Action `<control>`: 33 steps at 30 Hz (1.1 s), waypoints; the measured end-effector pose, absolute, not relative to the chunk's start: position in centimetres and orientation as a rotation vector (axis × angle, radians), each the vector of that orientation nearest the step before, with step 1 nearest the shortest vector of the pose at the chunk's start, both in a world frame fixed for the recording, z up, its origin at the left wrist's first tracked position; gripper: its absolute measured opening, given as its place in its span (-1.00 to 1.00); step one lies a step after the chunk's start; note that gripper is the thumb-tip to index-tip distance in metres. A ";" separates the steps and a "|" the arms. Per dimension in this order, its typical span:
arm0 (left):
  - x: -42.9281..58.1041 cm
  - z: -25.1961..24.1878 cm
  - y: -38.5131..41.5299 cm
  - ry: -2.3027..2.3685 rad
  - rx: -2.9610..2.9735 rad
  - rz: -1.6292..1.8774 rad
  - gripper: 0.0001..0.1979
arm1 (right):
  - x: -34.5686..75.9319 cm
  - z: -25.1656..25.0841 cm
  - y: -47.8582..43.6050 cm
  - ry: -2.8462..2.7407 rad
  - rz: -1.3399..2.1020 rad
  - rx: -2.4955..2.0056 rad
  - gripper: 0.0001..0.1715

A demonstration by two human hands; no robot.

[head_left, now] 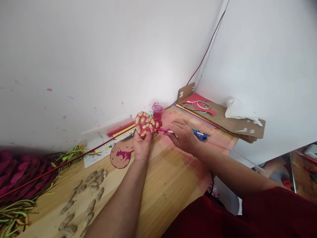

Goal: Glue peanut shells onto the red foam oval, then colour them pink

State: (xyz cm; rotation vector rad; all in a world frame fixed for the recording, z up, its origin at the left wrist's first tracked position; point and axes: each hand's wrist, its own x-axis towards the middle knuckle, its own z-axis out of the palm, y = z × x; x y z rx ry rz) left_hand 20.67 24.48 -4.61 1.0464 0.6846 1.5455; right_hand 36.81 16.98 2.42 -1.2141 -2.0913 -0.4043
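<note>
My left hand [142, 147] is closed on a red piece [143, 132] covered with peanuts [141, 119] in their shells, holding it tilted above the table. A green loop shows at its top edge. Between the fingers of my right hand [183, 136] is a thin paintbrush [166, 131] with a white and magenta handle. Its tip meets the right side of the red piece, where some peanuts [158, 123] are wet with magenta paint. Just behind stands a clear plastic cup [158, 110] of magenta paint.
A paint-stained round disc [120, 154] lies left of my hands, with loose peanuts [92, 188] nearer me. Right are a blue glue gun [199, 135] and stacked cardboard [223, 122] bearing white tissue [241, 110]. A red cord [81, 153] crosses at left; white walls border the table.
</note>
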 end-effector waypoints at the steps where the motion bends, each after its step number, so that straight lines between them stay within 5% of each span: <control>1: 20.6 -4.6 24.5 0.693 1.053 1.546 -0.54 | 36.8 2.4 17.0 -2.093 -0.399 -1.214 -0.89; 33: 20.7 -5.0 24.7 0.686 1.061 1.553 -0.50 | 37.1 2.6 17.0 -2.008 -0.343 -1.209 -0.88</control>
